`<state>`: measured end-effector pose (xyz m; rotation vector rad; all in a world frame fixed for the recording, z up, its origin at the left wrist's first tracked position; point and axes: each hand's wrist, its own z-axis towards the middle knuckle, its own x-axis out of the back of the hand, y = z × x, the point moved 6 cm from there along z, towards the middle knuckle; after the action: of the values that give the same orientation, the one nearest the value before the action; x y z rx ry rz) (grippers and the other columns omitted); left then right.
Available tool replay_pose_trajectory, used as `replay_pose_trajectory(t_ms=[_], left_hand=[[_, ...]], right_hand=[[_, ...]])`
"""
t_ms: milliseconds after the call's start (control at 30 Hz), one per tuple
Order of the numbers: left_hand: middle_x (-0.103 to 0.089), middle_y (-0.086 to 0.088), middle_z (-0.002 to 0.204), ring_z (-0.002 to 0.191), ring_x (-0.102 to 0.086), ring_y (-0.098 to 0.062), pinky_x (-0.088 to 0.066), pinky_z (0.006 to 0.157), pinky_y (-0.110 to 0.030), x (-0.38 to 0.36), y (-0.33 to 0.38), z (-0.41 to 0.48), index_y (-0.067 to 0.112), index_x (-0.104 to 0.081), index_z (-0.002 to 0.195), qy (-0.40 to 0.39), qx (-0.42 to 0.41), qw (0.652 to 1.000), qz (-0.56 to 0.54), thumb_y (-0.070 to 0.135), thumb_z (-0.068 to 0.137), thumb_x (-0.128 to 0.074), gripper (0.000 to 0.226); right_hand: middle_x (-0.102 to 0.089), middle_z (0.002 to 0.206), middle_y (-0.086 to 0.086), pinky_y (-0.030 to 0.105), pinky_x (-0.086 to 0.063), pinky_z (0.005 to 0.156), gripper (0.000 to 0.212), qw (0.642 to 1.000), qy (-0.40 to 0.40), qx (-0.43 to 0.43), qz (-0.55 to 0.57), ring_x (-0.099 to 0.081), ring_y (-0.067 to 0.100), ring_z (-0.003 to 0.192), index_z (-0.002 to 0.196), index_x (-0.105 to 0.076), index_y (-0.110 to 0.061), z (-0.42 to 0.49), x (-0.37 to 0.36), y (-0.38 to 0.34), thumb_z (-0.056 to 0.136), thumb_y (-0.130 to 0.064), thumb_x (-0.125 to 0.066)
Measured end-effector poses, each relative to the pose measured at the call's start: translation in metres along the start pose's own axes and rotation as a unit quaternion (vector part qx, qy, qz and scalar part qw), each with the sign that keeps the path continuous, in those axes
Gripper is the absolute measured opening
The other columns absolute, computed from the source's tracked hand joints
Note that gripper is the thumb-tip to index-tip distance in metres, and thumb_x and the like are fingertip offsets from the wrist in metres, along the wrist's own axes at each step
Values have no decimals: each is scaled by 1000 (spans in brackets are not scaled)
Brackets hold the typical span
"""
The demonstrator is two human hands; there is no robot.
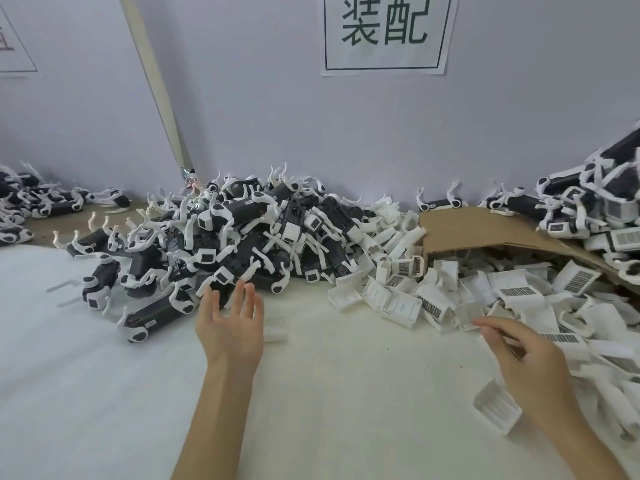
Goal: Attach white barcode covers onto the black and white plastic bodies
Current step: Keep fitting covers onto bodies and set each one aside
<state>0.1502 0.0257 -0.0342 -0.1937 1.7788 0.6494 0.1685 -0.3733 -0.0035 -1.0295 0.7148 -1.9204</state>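
This is a factory assembly workplace. A paper sign (386, 31) reading 装配 hangs on the wall (242, 98), upper centre. Below it the table (346, 393) carries heaps of identical black and white plastic bodies (242, 237) and, at right, white barcode covers (401, 306).

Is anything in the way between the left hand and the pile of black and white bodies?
No, nothing visible is in the way. The left hand is open, right at the near edge of the pile of black and white bodies, with only bare white table around it.

We counted one left hand (230, 323), one right hand (519, 358); one cardboard sheet (485, 230) at two o'clock; two signs (386, 32); bodies (225, 244), covers (512, 296) beyond counting.
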Motion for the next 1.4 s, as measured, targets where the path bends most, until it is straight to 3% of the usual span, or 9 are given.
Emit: replay_pose_trajectory(t_ms=[233,567,733,933,1033,1167,1233,1333,1400], left_hand=[[-51,-2,139,118,-66,-30,-47,101,-45,5,9,11,20,-56,119,-55,-1,998,36,28,101,-52,20],[-52,4,84,73,-53,-11,-48,76,-27,3,5,7,20,-55,134,56,-54,977,199,24,100,-60,35],[-57,-6,98,79,-52,-12,-50,81,-36,-34,54,-30,23,-58,98,142,-427,774,444,26,88,-68,14],[-34,-10,154,142,-34,-33,-26,113,-58,-105,103,33,33,-43,143,73,-385,506,769,71,76,-69,81],[-31,-13,161,142,-39,-31,-25,116,-62,-95,139,84,27,-34,154,40,-233,501,833,80,77,-55,96],[-64,-15,123,79,-58,-15,-47,77,-26,-85,110,93,14,-47,147,-62,-179,552,812,68,81,-53,85],[-59,-17,129,116,-57,-31,-46,101,-42,-80,83,88,15,-50,143,-68,-186,544,816,64,85,-59,77],[-41,-12,154,148,-25,-31,-2,122,-50,-77,32,52,24,-55,140,-98,-272,402,869,65,93,-51,63],[-22,-11,164,154,-6,-32,8,120,-51,-64,-2,24,34,-61,134,-110,-290,414,856,69,92,-43,57]], right_hand=[[-68,95,-22,14,-45,70,27,999,-43,12,-10,-62,6,91,84,-73,-28,0,-7,5,91,-3,-67],[-68,95,-21,18,-46,72,21,997,-65,10,-33,-62,2,92,82,-74,-28,-1,-10,7,90,-9,-69],[-69,95,-23,16,-46,72,22,997,-67,12,-33,-62,0,92,82,-74,-29,-4,-9,3,91,-9,-69],[-68,93,-21,17,-44,71,19,995,-87,35,-29,-61,5,89,82,-75,-22,-6,-16,-9,91,-6,-67],[-68,90,-20,17,-44,70,21,995,-88,33,-23,-61,6,86,80,-74,-22,-6,-17,-11,90,-5,-67],[-68,90,-21,14,-43,68,23,994,-86,50,-39,-61,8,82,78,-74,-25,-7,-20,-16,88,-5,-69],[-69,90,-21,13,-44,68,24,994,-89,50,-42,-61,8,81,78,-74,-27,-8,-21,-16,88,-5,-70],[-69,90,-20,16,-44,68,25,994,-88,47,-44,-61,9,81,78,-73,-30,-9,-20,-18,89,-7,-70],[-69,90,-20,18,-44,68,27,993,-100,43,-42,-62,7,82,79,-73,-31,-12,-22,-17,89,-7,-69]])
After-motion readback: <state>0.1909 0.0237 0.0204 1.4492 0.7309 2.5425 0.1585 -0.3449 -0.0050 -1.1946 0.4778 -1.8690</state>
